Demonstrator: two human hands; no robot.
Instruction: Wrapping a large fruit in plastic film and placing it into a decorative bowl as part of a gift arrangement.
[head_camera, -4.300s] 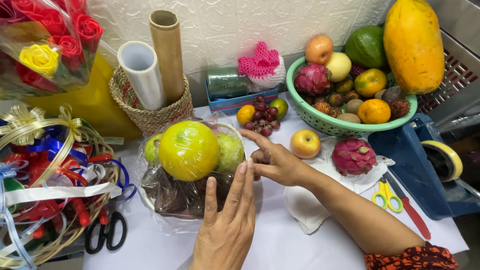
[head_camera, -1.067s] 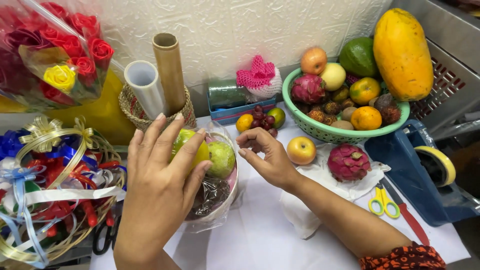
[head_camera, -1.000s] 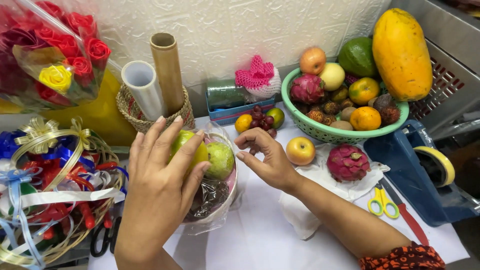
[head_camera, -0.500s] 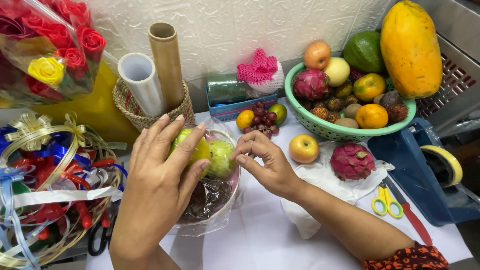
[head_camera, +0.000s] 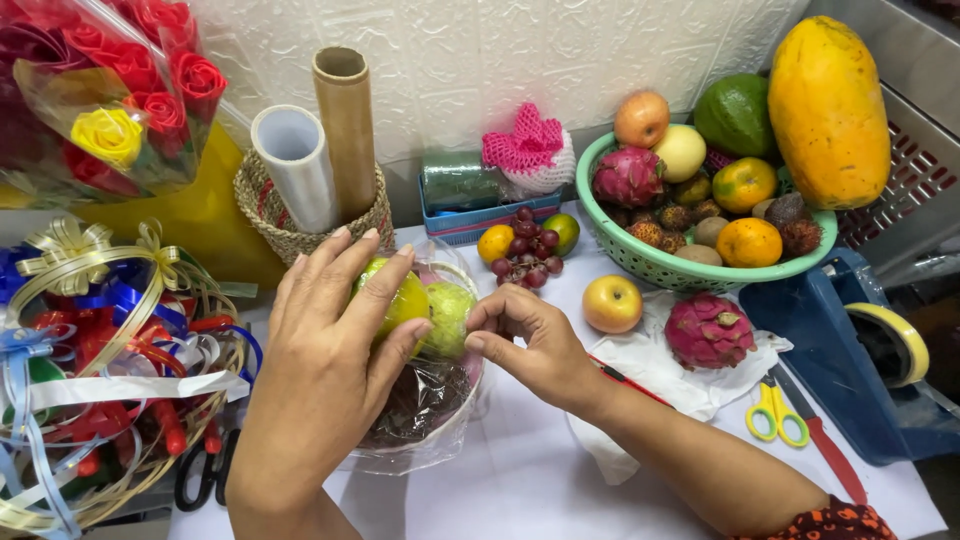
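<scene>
The left hand (head_camera: 325, 345) lies spread over the wrapped fruit basket (head_camera: 425, 400), its palm and fingers resting flat on the yellow-green fruit (head_camera: 405, 300) at the top; the grip is wide, pressing rather than clasping. The right hand (head_camera: 535, 345) sits just beside it at the basket's right edge, fingers curled in a narrow pinch close to the green fruit (head_camera: 450, 315). Whether the fingertips hold a bit of the clear wrap cannot be told.

The basket stands on the white desk (head_camera: 500, 480), near its middle, in front of a woven holder (head_camera: 300, 225) with two rolls. To the left is a basket of ribbons (head_camera: 100, 360), with black scissors (head_camera: 205, 470) beside it. To the right lie an apple (head_camera: 612, 303), a bunch of grapes (head_camera: 530, 255), a dragon fruit (head_camera: 708, 330) on a white cloth, yellow scissors (head_camera: 772, 412) and a blue tape dispenser (head_camera: 860, 360). A green bowl (head_camera: 640, 255) of mixed fruit stands behind them.
</scene>
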